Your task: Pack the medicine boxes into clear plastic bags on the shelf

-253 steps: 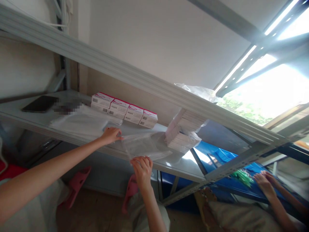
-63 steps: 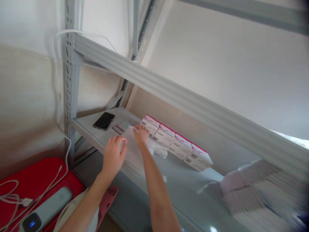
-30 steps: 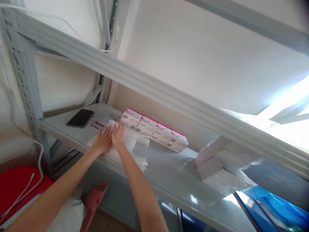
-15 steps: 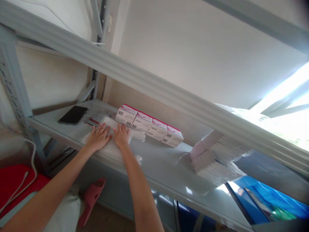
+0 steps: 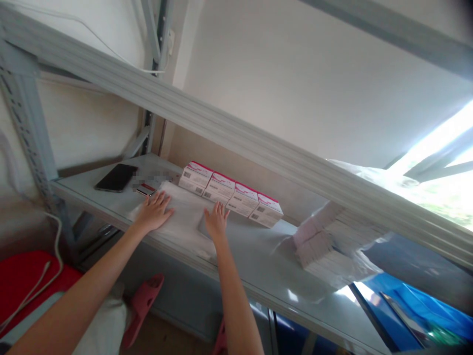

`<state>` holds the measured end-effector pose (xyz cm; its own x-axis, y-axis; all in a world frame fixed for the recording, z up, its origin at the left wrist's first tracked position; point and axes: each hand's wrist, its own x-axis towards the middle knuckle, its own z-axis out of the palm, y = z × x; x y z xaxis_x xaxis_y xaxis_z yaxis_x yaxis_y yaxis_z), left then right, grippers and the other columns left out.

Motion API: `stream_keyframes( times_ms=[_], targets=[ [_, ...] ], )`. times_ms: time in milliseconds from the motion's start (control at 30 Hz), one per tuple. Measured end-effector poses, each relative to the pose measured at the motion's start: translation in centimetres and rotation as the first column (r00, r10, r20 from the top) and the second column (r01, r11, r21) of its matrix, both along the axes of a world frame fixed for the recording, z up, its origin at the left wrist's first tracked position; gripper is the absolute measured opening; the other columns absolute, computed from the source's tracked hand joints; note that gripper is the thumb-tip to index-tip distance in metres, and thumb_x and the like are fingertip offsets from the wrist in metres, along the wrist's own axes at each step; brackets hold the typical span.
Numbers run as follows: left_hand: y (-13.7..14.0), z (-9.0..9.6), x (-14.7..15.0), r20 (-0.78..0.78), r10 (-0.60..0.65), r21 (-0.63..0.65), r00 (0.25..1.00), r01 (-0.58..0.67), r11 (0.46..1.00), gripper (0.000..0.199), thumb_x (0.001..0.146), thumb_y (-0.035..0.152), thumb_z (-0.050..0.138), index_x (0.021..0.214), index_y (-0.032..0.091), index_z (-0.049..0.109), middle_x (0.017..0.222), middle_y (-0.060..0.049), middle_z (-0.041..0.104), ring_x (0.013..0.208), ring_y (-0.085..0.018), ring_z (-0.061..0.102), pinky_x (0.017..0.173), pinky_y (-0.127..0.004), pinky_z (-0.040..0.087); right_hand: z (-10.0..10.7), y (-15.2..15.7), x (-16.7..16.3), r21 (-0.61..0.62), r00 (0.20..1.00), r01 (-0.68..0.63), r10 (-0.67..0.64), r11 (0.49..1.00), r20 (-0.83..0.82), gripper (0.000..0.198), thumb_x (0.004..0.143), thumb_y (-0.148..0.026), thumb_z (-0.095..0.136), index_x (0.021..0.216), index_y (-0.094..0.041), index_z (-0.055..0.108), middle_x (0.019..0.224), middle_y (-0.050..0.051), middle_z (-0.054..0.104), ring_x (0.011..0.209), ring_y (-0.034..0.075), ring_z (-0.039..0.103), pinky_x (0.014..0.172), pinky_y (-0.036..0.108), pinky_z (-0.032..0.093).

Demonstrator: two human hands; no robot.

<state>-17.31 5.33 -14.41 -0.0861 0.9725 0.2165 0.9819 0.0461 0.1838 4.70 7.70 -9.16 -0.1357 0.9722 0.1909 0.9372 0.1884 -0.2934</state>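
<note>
A thin white plastic bag (image 5: pixel 185 217) lies spread on the grey metal shelf (image 5: pixel 254 256). My left hand (image 5: pixel 153 213) rests flat on the bag's left part, fingers apart. On its right side my right hand (image 5: pixel 216 222) presses down with fingers spread, close in front of the row of boxes. Several white boxes with pink edges (image 5: pixel 219 190) stand side by side behind the bag. A small red and white card-like item (image 5: pixel 147 189) lies just beyond my left fingertips, partly blurred out.
A black phone (image 5: pixel 116 177) lies at the shelf's left end. To the right sit stacked white bundles in clear plastic (image 5: pixel 332 241). An upper shelf beam (image 5: pixel 229 133) crosses above my hands. Blue plastic (image 5: pixel 432 301) shows at lower right, a pink slipper (image 5: pixel 142 308) below.
My right hand has slid to the right, away from my left hand, and the crumpled bag now lies flatter and wider. My left hand stays on the bag.
</note>
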Motion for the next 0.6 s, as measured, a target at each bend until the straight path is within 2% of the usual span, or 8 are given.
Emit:
stream_keyframes(
  times_ms=[67,133,200,233,367,467,533,600],
  targets=[
    [-0.1,0.2,0.1,0.012,0.005,-0.002,1.000,-0.004,1.000,0.061,0.093,0.045,0.033,0.144,0.011,0.034,0.153,-0.014,0.023,0.143,-0.030,0.015,0.114,-0.055,0.011,0.9,-2.5,-1.5,0.106,0.988,-0.145,0.149,0.984,-0.030,0.063,0.098,-0.044,0.030,0.148,-0.006,0.021,0.153,0.015,0.021,0.144,0.026,0.011,0.116,0.051,0.007],
    [-0.3,0.4,0.1,0.007,0.003,-0.006,1.000,-0.003,1.000,0.059,0.093,0.042,0.033,0.143,0.011,0.036,0.153,-0.015,0.023,0.143,-0.031,0.015,0.114,-0.055,0.011,1.1,-5.3,-3.1,0.176,0.933,-0.345,0.357,0.922,-0.039,0.061,0.098,-0.047,0.028,0.149,-0.015,0.019,0.155,0.009,0.017,0.145,0.023,0.009,0.116,0.050,0.010],
    [-0.4,0.5,0.1,0.005,0.001,-0.001,1.000,-0.001,1.000,0.058,0.093,0.041,0.034,0.142,0.011,0.037,0.153,-0.015,0.025,0.143,-0.031,0.016,0.113,-0.055,0.012,0.3,-7.7,-4.0,0.150,0.869,-0.484,0.494,0.862,-0.036,0.060,0.097,-0.050,0.027,0.149,-0.019,0.023,0.154,0.008,0.022,0.144,0.021,0.013,0.116,0.049,0.014],
    [-0.4,0.5,0.1,0.006,0.001,0.004,1.000,-0.001,1.000,0.057,0.093,0.041,0.035,0.142,0.011,0.038,0.152,-0.015,0.026,0.142,-0.031,0.017,0.113,-0.055,0.012,-0.3,-8.5,-4.0,0.122,0.859,-0.504,0.511,0.855,-0.033,0.059,0.097,-0.050,0.028,0.148,-0.020,0.025,0.153,0.008,0.026,0.144,0.021,0.016,0.115,0.049,0.016],
    [-0.3,0.3,0.1,-0.004,0.004,0.013,1.000,-0.004,1.000,0.060,0.093,0.044,0.035,0.142,0.010,0.036,0.152,-0.016,0.025,0.142,-0.032,0.019,0.113,-0.054,0.013,-2.5,-9.6,-1.3,0.066,0.918,-0.396,0.397,0.916,0.005,0.056,0.096,-0.049,0.034,0.144,-0.020,0.035,0.150,0.009,0.031,0.140,0.025,0.027,0.114,0.051,0.021],
    [-0.3,0.4,0.4,-0.012,0.003,0.048,1.000,-0.002,0.999,0.058,0.092,0.043,0.037,0.141,0.010,0.039,0.150,-0.016,0.030,0.141,-0.032,0.023,0.112,-0.055,0.014,-3.1,-9.4,2.2,0.061,0.946,-0.322,0.319,0.945,0.048,0.053,0.097,-0.045,0.035,0.143,-0.020,0.038,0.150,0.008,0.033,0.139,0.024,0.029,0.113,0.049,0.023],
    [-1.0,1.0,0.7,-0.029,0.038,0.166,0.999,-0.033,0.986,0.053,0.091,0.037,0.040,0.138,0.011,0.043,0.146,-0.017,0.039,0.136,-0.032,0.032,0.112,-0.058,0.011,-3.1,-9.4,4.2,0.037,0.953,-0.299,0.296,0.954,0.067,0.051,0.097,-0.043,0.033,0.143,-0.021,0.038,0.149,0.008,0.033,0.140,0.024,0.028,0.113,0.049,0.024],
    [-2.2,2.0,1.1,-0.013,0.108,0.343,0.994,-0.098,0.934,0.045,0.091,0.028,0.039,0.133,0.014,0.048,0.139,-0.015,0.049,0.128,-0.030,0.043,0.112,-0.058,0.008,-2.8,-9.2,5.4,0.005,0.963,-0.263,0.263,0.965,0.061,0.050,0.098,-0.042,0.032,0.143,-0.021,0.038,0.150,0.008,0.032,0.140,0.025,0.027,0.113,0.052,0.023]
  ],
)
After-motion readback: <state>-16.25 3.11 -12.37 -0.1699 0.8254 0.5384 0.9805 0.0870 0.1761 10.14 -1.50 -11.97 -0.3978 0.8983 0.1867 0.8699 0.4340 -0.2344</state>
